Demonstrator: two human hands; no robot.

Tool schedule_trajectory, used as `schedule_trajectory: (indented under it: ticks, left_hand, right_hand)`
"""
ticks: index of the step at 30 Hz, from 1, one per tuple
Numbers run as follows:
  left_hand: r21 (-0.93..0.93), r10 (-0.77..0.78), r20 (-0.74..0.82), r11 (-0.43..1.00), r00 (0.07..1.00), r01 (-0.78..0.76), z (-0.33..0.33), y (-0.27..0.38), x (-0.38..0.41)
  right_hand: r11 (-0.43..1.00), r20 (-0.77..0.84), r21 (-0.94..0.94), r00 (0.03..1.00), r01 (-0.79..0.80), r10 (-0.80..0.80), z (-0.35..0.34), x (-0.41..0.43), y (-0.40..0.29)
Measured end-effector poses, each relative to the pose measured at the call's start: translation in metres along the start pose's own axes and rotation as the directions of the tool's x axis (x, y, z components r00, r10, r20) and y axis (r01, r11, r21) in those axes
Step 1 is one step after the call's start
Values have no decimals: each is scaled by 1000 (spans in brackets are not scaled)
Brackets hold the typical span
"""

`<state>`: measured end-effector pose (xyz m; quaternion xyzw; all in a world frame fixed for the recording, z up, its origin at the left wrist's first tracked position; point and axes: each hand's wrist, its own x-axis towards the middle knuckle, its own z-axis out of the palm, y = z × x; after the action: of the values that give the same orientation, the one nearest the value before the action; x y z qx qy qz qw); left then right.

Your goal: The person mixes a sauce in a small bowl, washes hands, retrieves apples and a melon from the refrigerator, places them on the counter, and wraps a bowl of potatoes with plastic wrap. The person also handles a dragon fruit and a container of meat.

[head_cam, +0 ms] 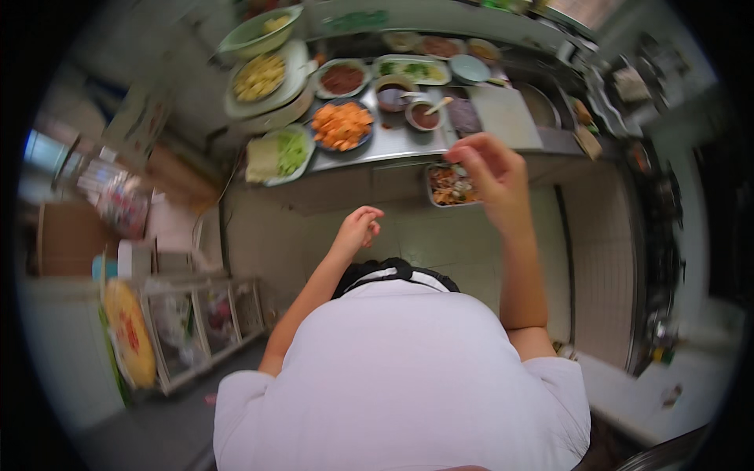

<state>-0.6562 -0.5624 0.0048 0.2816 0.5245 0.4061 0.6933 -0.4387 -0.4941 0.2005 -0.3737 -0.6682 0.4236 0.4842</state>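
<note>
My right hand (493, 176) is raised near the counter's front edge, its thumb and fingertips drawn close together. I cannot tell whether something small is between them. Below and partly behind it is a bin (434, 201) of food scraps. My left hand (358, 228) hangs in front of my waist, holding nothing, its fingers loosely bent. Ahead on the steel counter (383, 150) are a bowl of dark liquid (392, 97) and a small bowl of brown sauce (422, 119) with a spoon in it. To their left is a blue plate of orange chunks (341, 125).
A white cutting board (503, 118) lies left of the sink (539, 106). Plates of minced meat (341, 78), chopped greens (412, 70) and shredded green vegetable (291, 153) stand on the counter. Yellow cubes (260, 78) fill a bowl at left. A rack (203, 321) stands lower left.
</note>
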Motion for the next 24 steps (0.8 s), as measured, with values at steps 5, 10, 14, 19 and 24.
schedule_trajectory:
  ticks: [5, 10, 14, 19, 24]
  left_hand:
    - [79, -37, 91, 996, 995, 30, 26, 12, 16]
    - [218, -147, 378, 974, 914, 67, 65, 6, 47]
    - [371, -325, 530, 920, 783, 131, 133, 7, 61]
    - [503, -452, 692, 861, 563, 73, 226, -14, 62]
    - [585, -549, 763, 811, 341, -3, 317, -60, 32]
  right_hand:
    - [986, -56, -160, 997, -52, 44, -8, -32, 12]
    - [923, -275, -147, 910, -357, 309, -29, -101, 31]
    - [886, -546, -67, 760, -459, 353, -56, -170, 28]
    - [825, -772, -57, 549, -562, 321, -76, -234, 3]
    - [794, -880, -128, 437, -595, 186, -107, -290, -11]
